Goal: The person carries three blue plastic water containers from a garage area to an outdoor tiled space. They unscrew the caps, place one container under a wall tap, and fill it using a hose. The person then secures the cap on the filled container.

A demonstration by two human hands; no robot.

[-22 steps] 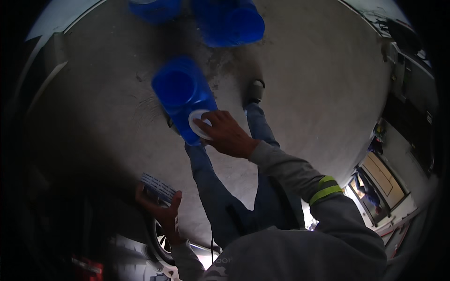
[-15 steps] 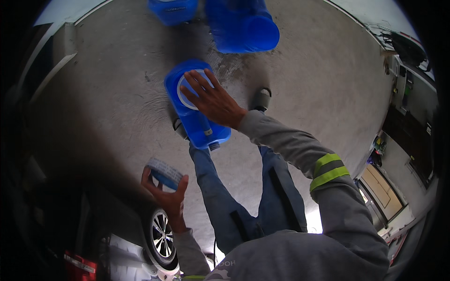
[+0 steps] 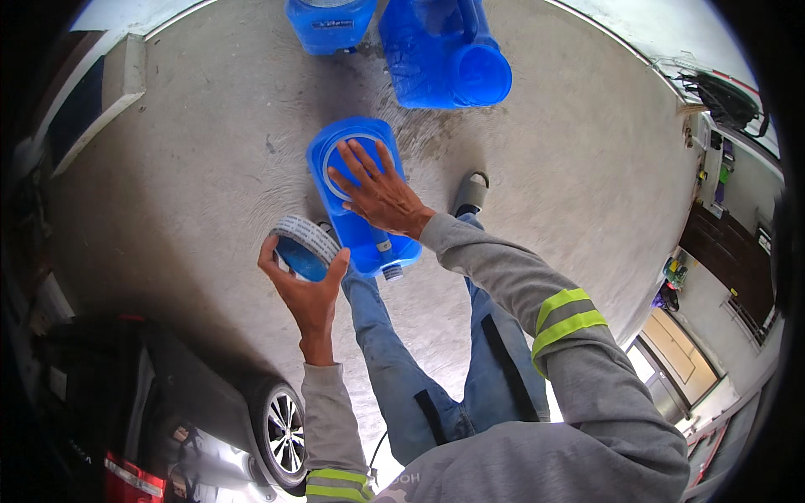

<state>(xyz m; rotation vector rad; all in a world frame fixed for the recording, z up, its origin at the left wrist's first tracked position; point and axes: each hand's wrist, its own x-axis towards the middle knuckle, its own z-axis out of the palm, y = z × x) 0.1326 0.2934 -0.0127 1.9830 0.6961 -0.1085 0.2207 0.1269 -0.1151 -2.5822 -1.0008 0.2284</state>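
Observation:
A blue plastic water jug (image 3: 342,228) lies on the floor between my feet, its small spout pointing back toward me. My right hand (image 3: 379,191) lies over the jug's round, pale-rimmed top with fingers spread; the palm hides part of the ring. To the left of the jug, my left hand (image 3: 309,300) grips a round blue lid (image 3: 295,228) with a white printed band around its side. Thumb and fingers hold it tilted by opposite edges, apart from the jug.
Two more blue jugs stand ahead, one at the far left (image 3: 334,35) and a larger one (image 3: 423,71) to its right. A dark car (image 3: 193,394) with a silver wheel is at the lower left. My sandalled right foot (image 3: 471,193) is beside the jug.
My left hand has risen a little with the lid, which now shows more of its blue inside. My right hand stays over the jug's top. The view has shifted slightly.

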